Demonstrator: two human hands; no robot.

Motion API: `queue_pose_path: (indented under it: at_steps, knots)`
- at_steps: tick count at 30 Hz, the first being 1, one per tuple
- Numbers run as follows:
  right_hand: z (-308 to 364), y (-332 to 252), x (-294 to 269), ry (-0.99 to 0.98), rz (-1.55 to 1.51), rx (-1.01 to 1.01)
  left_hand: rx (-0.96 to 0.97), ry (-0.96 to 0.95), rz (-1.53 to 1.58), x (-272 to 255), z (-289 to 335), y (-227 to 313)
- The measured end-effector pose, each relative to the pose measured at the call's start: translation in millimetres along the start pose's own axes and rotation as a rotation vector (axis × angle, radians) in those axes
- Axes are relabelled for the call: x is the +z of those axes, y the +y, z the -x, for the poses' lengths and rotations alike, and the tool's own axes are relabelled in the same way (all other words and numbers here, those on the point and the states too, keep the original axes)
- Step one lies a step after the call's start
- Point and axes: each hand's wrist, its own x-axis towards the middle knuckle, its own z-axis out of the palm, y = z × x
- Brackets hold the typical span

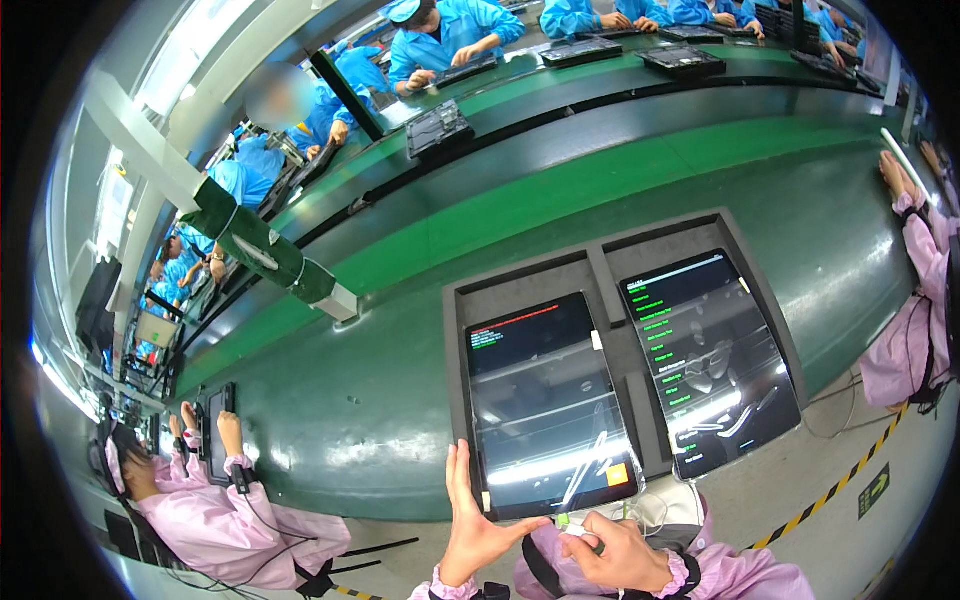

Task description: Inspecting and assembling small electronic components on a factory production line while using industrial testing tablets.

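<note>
Two black tablets lie side by side in a dark grey foam tray on the green bench. Before me is the left tablet (pixel 545 400), its dark screen showing a few lines of small text at the top. The right tablet (pixel 710 360) displays a list of green lines. My left hand (pixel 480 530) rests at the lower left corner of the left tablet, fingers stretched upward and thumb pointing right. Just below that tablet's bottom edge, my right hand (pixel 625 555) pinches a small white and green cable plug (pixel 573 526). Whether the plug touches the tablet is hard to tell.
The foam tray (pixel 598 285) frames both tablets. A green-wrapped post (pixel 262 248) rises left of it. Co-workers in pink (pixel 215 510) sit at the left and right. Across the bench, people in blue (pixel 440 45) handle dark panels. A thin white cable (pixel 652 512) hangs near the tray's lower edge.
</note>
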Motion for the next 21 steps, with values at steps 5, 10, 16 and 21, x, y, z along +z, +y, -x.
queue_pose_path:
  at_steps: [5,10,16,21]
  knots:
    - [9.8,-1.7,3.2,0.060,-0.065,0.074,0.032,0.021,0.000,8.0,-0.8,1.7]
    - [28.2,-8.9,-22.9,-0.191,-0.196,0.065,0.070,-0.022,-0.134,-1.8,-3.4,4.3]
    - [59.5,14.2,-100.8,0.468,-0.101,0.065,0.066,0.035,0.046,-32.6,-51.8,37.1]
    - [66.9,20.2,-137.5,0.573,0.112,0.049,0.165,-0.161,0.194,-11.5,-136.3,81.5]
